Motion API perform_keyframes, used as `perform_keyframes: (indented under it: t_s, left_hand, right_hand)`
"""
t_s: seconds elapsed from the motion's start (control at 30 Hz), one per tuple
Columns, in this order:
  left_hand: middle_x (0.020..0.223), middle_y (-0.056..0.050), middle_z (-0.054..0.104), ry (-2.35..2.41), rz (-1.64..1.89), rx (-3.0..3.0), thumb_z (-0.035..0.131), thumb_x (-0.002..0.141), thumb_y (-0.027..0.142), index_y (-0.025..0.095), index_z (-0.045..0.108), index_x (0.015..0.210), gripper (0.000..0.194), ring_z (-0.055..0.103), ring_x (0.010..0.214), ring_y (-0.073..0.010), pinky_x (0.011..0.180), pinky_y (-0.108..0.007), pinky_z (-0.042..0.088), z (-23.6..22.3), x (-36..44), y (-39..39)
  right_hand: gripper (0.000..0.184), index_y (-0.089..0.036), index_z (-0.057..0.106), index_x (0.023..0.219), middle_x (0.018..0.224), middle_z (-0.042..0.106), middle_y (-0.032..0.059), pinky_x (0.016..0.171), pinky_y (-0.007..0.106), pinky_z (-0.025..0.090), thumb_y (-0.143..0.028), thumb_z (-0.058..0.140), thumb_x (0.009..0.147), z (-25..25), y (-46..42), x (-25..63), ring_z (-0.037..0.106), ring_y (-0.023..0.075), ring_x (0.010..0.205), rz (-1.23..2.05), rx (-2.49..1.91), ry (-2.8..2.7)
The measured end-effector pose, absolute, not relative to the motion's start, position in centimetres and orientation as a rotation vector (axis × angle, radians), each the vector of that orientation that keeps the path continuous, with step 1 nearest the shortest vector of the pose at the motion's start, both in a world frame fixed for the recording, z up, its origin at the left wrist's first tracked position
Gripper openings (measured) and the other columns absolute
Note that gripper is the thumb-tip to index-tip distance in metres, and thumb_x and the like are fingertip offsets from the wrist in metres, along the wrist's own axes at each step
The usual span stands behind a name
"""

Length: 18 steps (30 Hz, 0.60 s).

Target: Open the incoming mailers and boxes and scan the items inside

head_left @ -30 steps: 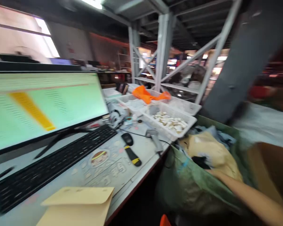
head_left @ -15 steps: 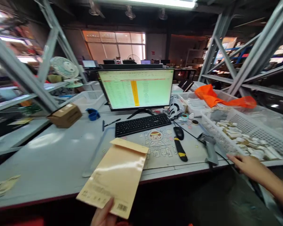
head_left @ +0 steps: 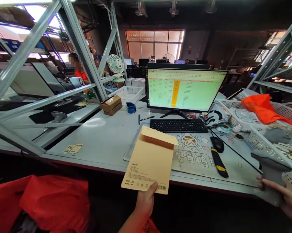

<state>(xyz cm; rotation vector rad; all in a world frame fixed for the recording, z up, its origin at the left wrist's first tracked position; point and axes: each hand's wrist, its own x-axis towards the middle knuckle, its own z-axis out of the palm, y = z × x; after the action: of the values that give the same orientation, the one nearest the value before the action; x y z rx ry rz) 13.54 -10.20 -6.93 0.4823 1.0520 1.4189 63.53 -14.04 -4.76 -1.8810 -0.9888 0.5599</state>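
Observation:
A tan paper envelope [head_left: 152, 158] with its flap folded open at the top and a barcode at its lower right corner is tilted above the desk's front edge. My left hand [head_left: 146, 200] pinches its bottom edge, thumb on the printed face. At the right, my right hand [head_left: 278, 192] is closed around the handle of a grey barcode scanner [head_left: 269, 165], slightly blurred. A black mouse [head_left: 217, 144] and a black-and-yellow utility knife [head_left: 219, 163] lie on the printed desk mat [head_left: 194, 160] between the hands.
A monitor [head_left: 185, 89] with a spreadsheet stands behind a keyboard [head_left: 178, 125]. White baskets [head_left: 262, 139] line the right side. A small carton [head_left: 111, 105], a blue tape roll [head_left: 131, 108] and paper tags [head_left: 73, 148] are on the left. A person [head_left: 80, 72] is beyond the metal frame.
My right hand has taken hold of the barcode scanner, which was on the desk. The view has turned left. The envelope is held more upright.

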Motion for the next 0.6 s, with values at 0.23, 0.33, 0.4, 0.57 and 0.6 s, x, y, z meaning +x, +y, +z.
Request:
perform_keyframes:
  t_s: [0.23, 0.33, 0.4, 0.57, 0.6]
  left_hand:
    - [0.148, -0.011, 0.056, 1.204, 1.403, 0.769, 0.077, 0.071, 0.061, 0.023, 0.064, 0.130, 0.071, 0.027, 0.152, -0.0282, 0.124, -0.033, 0.023, -8.2, 17.2, -7.9]
    - [0.148, -0.013, 0.056, 1.229, 1.353, 0.743, 0.075, 0.073, 0.061, 0.020, 0.063, 0.130, 0.072, 0.026, 0.152, -0.0290, 0.124, -0.034, 0.024, -8.7, 18.2, -7.6]
    - [0.145, -0.015, 0.058, 1.261, 1.328, 0.695, 0.072, 0.076, 0.057, 0.017, 0.064, 0.130, 0.068, 0.028, 0.151, -0.0296, 0.123, -0.034, 0.028, -9.4, 18.2, -7.8]
    - [0.135, -0.010, 0.067, 1.136, 1.402, 0.475, 0.074, 0.075, 0.049, 0.028, 0.063, 0.132, 0.061, 0.048, 0.140, -0.0297, 0.113, -0.036, 0.046, -11.1, 16.7, -8.0]
    - [0.132, -0.008, 0.069, 1.073, 1.400, 0.409, 0.076, 0.073, 0.049, 0.032, 0.061, 0.133, 0.063, 0.050, 0.138, -0.0302, 0.112, -0.038, 0.048, -11.1, 16.4, -7.9]
  right_hand:
    - [0.040, -0.032, 0.077, 0.091, 0.076, 0.069, 0.0027, 0.065, 0.037, 0.051, -0.035, 0.078, 0.052, -1.8, -17.2, 45.9, 0.062, 0.0265, 0.070, 1.325, -1.739, -1.032]
    - [0.059, -0.029, 0.075, 0.107, 0.094, 0.073, 0.0007, 0.090, 0.036, 0.050, -0.017, 0.063, 0.051, -0.9, -16.8, 40.7, 0.064, 0.0272, 0.096, 1.454, -1.542, -1.330]
    - [0.054, -0.028, 0.075, 0.106, 0.080, 0.071, -0.0001, 0.072, 0.032, 0.052, -0.023, 0.063, 0.054, -0.9, -16.7, 40.5, 0.065, 0.0245, 0.075, 1.529, -1.554, -1.301]
    - [0.055, -0.024, 0.075, 0.101, 0.087, 0.075, 0.0107, 0.073, 0.040, 0.056, -0.060, 0.074, 0.059, -4.1, -14.7, 51.7, 0.070, 0.0329, 0.081, 0.908, -1.901, -0.994]
    - [0.054, -0.024, 0.075, 0.094, 0.096, 0.075, 0.0149, 0.080, 0.044, 0.057, -0.065, 0.073, 0.059, -4.9, -13.7, 54.9, 0.071, 0.0363, 0.090, 0.697, -1.994, -0.943]
